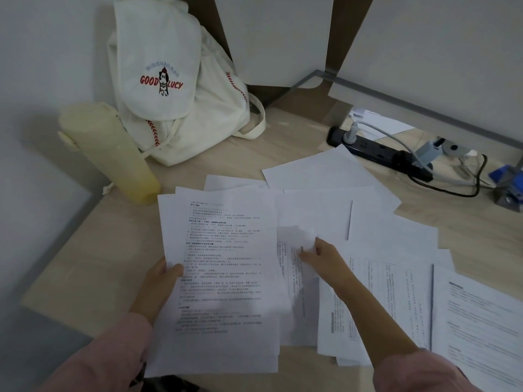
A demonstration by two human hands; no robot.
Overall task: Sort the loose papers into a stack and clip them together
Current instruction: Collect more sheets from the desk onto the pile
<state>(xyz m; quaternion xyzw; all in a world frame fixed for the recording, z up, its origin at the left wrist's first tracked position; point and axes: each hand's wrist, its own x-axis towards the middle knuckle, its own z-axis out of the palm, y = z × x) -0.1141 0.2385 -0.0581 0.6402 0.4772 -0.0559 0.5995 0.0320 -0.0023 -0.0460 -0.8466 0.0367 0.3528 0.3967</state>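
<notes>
The stack of papers (220,278) is gripped at its left edge by my left hand (161,281). My right hand (319,256) touches the loose papers (396,273) spread alongside; its fingers are blurred, so I cannot tell their grip. On the pale wooden table (85,264), a backpack (169,108) and a yellow bottle (113,154) stand by the white wall (42,52).

Only arms & hands in view. Left sleeve (93,360): dusty pink, soft matte fabric, loose fit w/ broad folds, and it reaches approx. to the wrist. Right sleeve (418,372): same pink cloth, plain, ends well up the arm so most of the forearm is bare. Left hand (161,281): bare, in dim light, so nail detail can't be made out. Right hand (322,256): bare, fingertips motion-blurred. Seams, cuffs etc. on both sleeves are too dim to make out.
</notes>
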